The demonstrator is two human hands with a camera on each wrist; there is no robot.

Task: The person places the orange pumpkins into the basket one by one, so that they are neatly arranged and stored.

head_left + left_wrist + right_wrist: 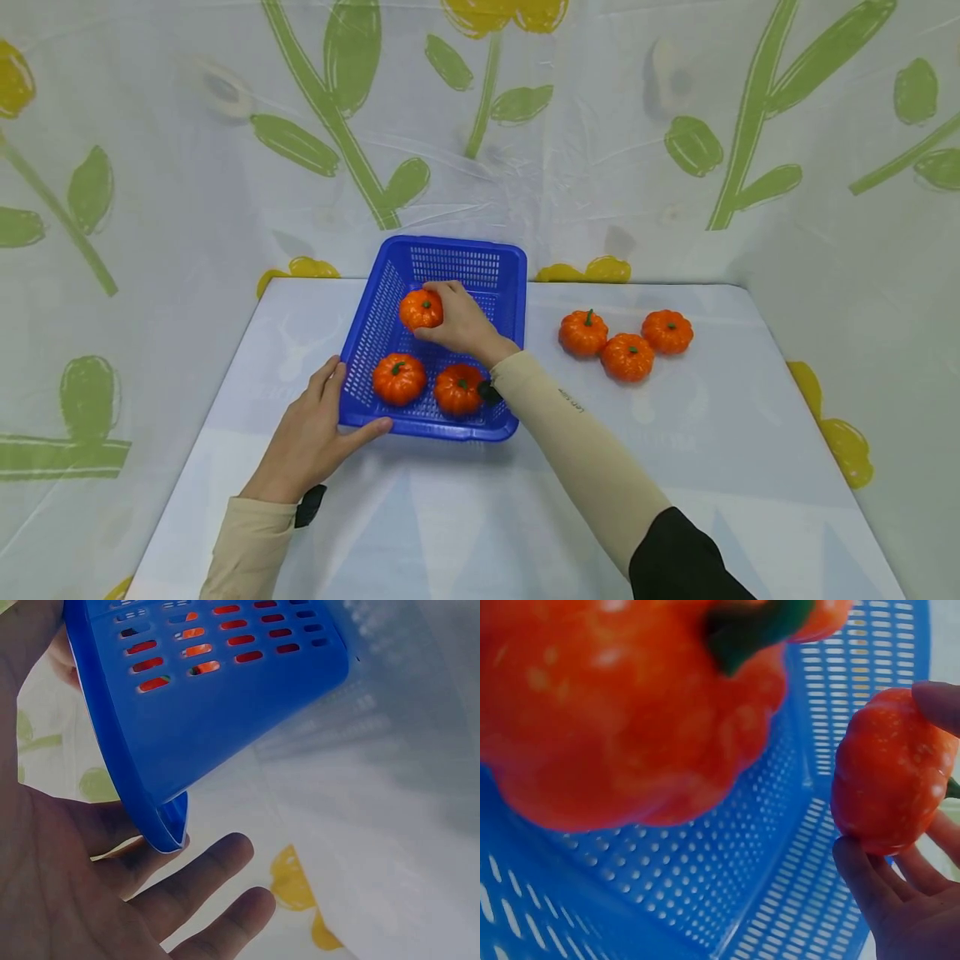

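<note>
My right hand (pixel 465 323) grips a small orange pumpkin (pixel 418 310) with a green stem, over the back left part of a blue plastic basket (pixel 521 292). In the right wrist view, thumb and fingers hold this pumpkin (pixel 891 772) by its sides. Two more pumpkins lie in the front of the basket, a left pumpkin (pixel 399 380) and a right pumpkin (pixel 457 390). At the basket's front left corner rests my left hand (pixel 309 433), its thumb along the front rim. The left wrist view shows its fingers (pixel 202 885) spread and fairly straight beside the rim.
Right of the basket, three pumpkins sit close together on the white table (pixel 675 450): a left pumpkin (pixel 582 333), a front pumpkin (pixel 627 357) and a right pumpkin (pixel 667 332). A patterned curtain (pixel 600 183) hangs behind the table and at its sides.
</note>
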